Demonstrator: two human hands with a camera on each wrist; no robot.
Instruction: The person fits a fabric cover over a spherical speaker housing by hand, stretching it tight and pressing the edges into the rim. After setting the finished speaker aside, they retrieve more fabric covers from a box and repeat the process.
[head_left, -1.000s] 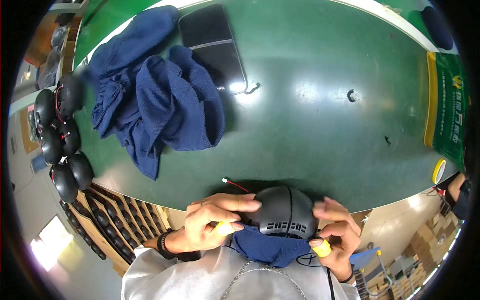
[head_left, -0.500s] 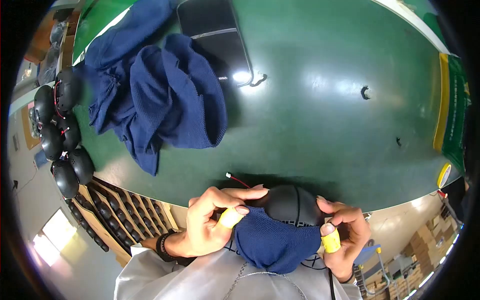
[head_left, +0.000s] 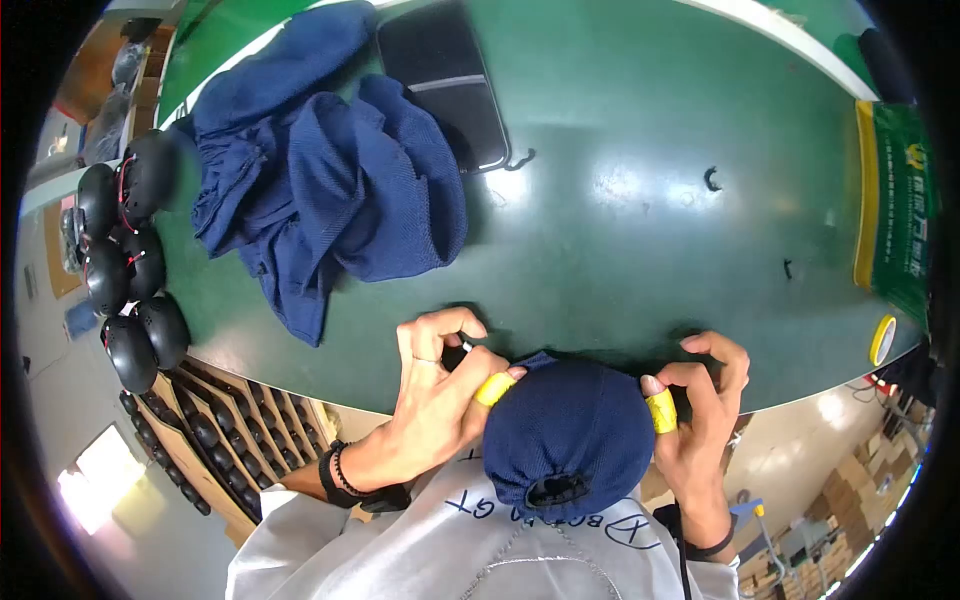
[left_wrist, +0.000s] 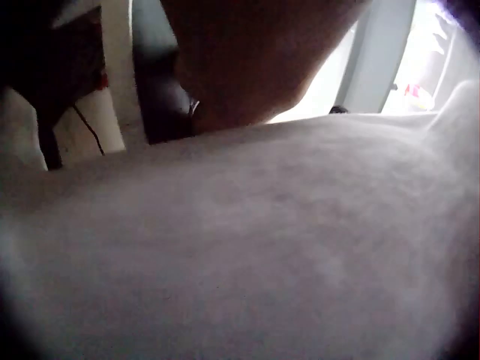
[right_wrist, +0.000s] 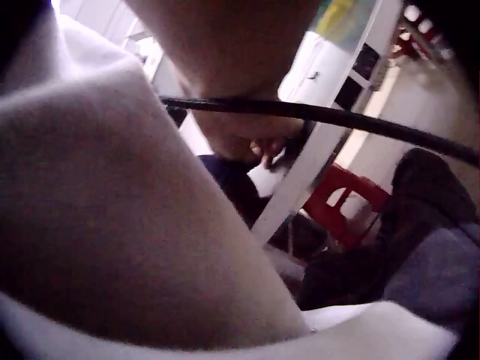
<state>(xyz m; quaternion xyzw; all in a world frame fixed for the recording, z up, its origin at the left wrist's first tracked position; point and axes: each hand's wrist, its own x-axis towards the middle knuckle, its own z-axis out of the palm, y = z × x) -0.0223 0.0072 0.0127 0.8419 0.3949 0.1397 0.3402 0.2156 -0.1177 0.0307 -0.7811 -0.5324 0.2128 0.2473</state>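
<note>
1. Head: blue mesh cover (head_left: 568,430) sits at the table's (head_left: 620,230) near edge. Left hand (head_left: 440,385) and right hand (head_left: 700,400) pinch its opposite sides. Judged soft and stretchy over a stiff, light shell (head_left: 558,490); grip at the hem.
2. Left wrist: sleeve (left_wrist: 247,247) fills the view; cannot tell the grip.
3. Right wrist: likewise, cannot tell.

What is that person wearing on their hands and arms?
The left hand has a yellow wrap on its thumb, a thin ring on one finger and dark bracelets at the wrist. The right hand has a yellow thumb wrap too, and a thin dark wristband. The sleeves are pale grey-white.
</note>
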